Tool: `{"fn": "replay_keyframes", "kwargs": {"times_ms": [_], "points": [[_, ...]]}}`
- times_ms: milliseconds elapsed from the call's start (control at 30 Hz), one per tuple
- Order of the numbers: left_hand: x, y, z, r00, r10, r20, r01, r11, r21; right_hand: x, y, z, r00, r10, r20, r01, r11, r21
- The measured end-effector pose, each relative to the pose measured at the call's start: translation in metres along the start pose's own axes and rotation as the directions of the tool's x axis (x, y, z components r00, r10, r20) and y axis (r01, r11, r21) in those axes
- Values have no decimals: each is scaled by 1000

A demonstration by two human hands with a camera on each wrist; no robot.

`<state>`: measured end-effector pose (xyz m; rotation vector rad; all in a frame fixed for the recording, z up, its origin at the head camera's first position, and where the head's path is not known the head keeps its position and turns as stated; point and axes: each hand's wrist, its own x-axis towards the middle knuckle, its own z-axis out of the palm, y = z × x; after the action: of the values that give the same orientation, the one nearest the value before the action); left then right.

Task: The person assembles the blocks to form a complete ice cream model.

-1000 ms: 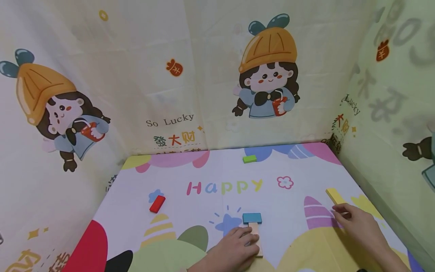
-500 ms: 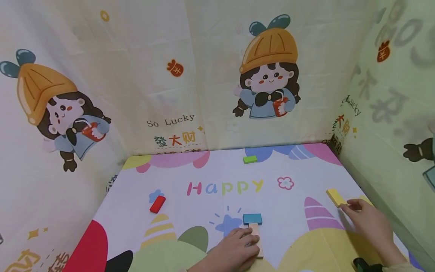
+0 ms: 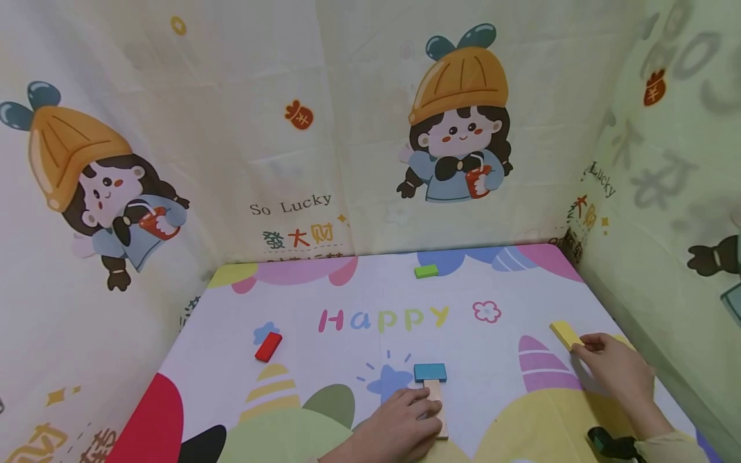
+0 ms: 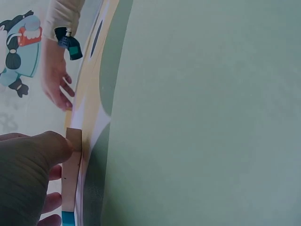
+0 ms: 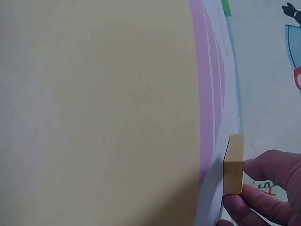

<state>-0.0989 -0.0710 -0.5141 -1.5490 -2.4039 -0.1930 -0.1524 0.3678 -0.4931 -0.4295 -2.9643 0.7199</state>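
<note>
At the right of the table, my right hand (image 3: 619, 370) pinches the near end of a yellow block (image 3: 564, 335); the right wrist view shows the thumb and fingers on either side of that yellow block (image 5: 233, 165). Near the front middle, my left hand (image 3: 399, 418) lies over a long plain wooden block (image 3: 442, 421). In the left wrist view its thumb and fingers hold the wooden block (image 4: 72, 176) by its sides. A blue block (image 3: 429, 373) lies crosswise at the far end of the wooden one, the two forming a T.
A red block (image 3: 269, 347) lies at the left on the printed white tabletop (image 3: 370, 289). Farther off, a green block (image 3: 426, 271) sits near the back edge. Patterned cloth walls (image 3: 370, 128) stand behind and at both sides of the table.
My right hand has come onto the yellow block's near end, and the block has shifted slightly left. The left hand, the wooden block and the blue block have stayed put.
</note>
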Motion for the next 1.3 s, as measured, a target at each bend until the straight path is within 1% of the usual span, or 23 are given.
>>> {"fn": "replay_keyframes", "kwargs": {"times_ms": [167,333,467,667,767,900,1067,1300], "points": [[0,0,-2,1000,0,-3,0,1000,-1,-1,-10,6,1000,-30,7,29,999,21],[2,0,-3,1000,2,11,-2,1000,-8,-1,-23,12,999,-35,14,34,998,48],[2,-1,-5,1000,3,19,-3,1000,-2,0,-33,18,999,-37,38,34,997,68],[1,0,-3,1000,11,1,-11,1000,6,-2,-47,30,997,-72,29,69,995,67],[0,0,-1,1000,14,-6,-14,1000,11,-3,-56,35,996,-78,35,75,994,80],[0,1,0,1000,8,-22,-8,1000,19,-3,-70,41,994,-94,50,89,991,97],[1,2,0,999,-2,-46,3,1000,19,-3,-87,48,990,-133,47,127,986,112],[2,3,0,999,-5,-47,6,1000,29,-3,-106,56,984,-164,63,155,979,135]]}}
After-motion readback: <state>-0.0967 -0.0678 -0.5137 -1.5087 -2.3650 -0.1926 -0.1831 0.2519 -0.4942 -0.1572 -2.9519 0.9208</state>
